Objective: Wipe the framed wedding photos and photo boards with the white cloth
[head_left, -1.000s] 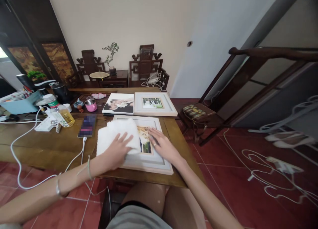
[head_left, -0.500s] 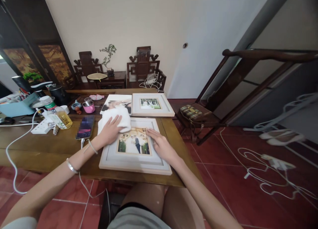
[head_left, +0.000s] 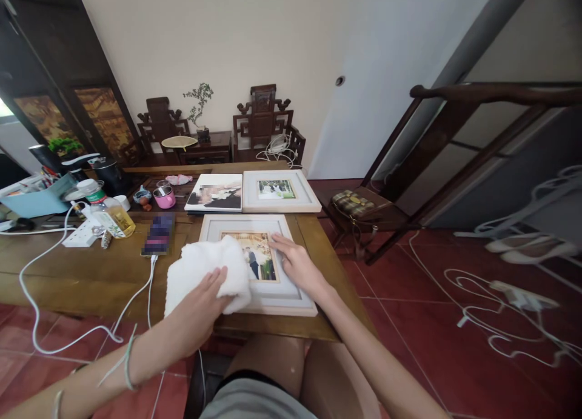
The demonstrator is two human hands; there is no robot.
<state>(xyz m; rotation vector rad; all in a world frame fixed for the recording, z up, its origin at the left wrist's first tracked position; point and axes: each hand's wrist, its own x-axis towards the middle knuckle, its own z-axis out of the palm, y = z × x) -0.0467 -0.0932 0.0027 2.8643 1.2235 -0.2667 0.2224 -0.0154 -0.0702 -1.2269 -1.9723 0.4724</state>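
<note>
A white-edged picture frame (head_left: 284,308) with a wedding photo (head_left: 264,262) in it lies flat at the near right part of the wooden table. My left hand (head_left: 200,310) holds a folded white towel (head_left: 193,267) against the frame's left side. The towel covers the lower left corner and part of the photo, and hangs past the frame's left edge. My right hand (head_left: 297,264) rests on the frame's right side, fingers stretched out, their tips at the photo's edge.
Behind lie a second framed photo (head_left: 304,190) and a photo panel (head_left: 213,191). To the left are a phone (head_left: 159,232) on a white cable, a pink cup (head_left: 164,196), an oil-coloured bottle (head_left: 120,222) and a power strip (head_left: 82,234). A wooden chair (head_left: 400,216) with a bag stands right.
My left hand has drawn the towel from the frame's upper left corner down towards me, along the left side. My right hand has stayed in place on the frame.
</note>
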